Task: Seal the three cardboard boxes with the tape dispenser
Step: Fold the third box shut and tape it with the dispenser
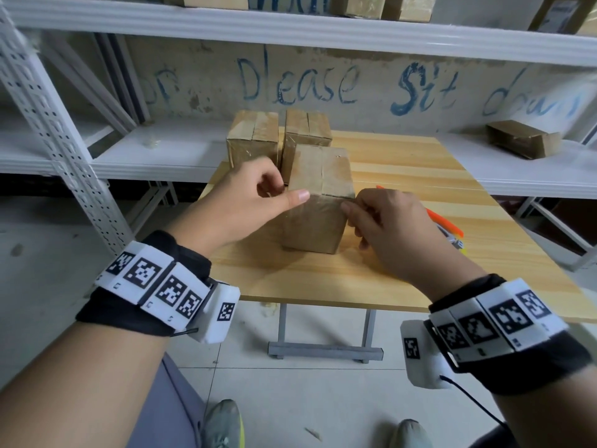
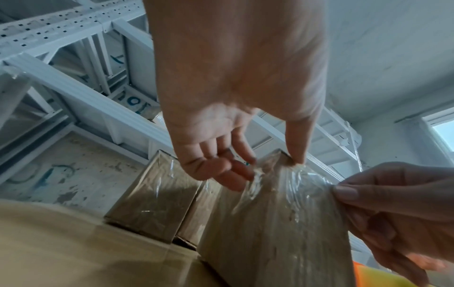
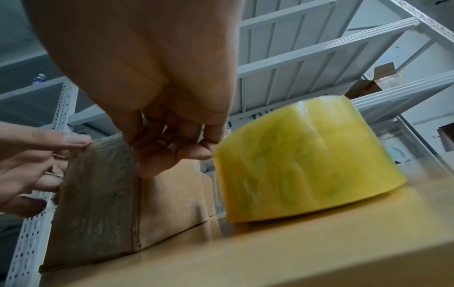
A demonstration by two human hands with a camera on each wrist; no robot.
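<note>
Three brown cardboard boxes stand on the wooden table (image 1: 420, 279). The nearest box (image 1: 318, 195) has clear tape (image 2: 277, 186) wrinkled over its front face. My left hand (image 1: 287, 192) grips its upper left corner, thumb on the front top edge and curled fingers on the left side. My right hand (image 1: 350, 211) has curled fingers, and its thumb tip touches the box's front right edge (image 3: 137, 194). The two other boxes (image 1: 253, 140) (image 1: 307, 130) stand behind, with tape on top. The orange tape dispenser (image 1: 447, 223) lies behind my right hand, and its yellow roll (image 3: 302, 161) rests on the table.
White metal shelving (image 1: 290, 30) runs behind and to both sides of the table. Another cardboard box (image 1: 523, 139) lies on the right shelf. More boxes sit on the top shelf. The table's near edge (image 1: 323, 300) is in front of my wrists, with my feet on the tiled floor below.
</note>
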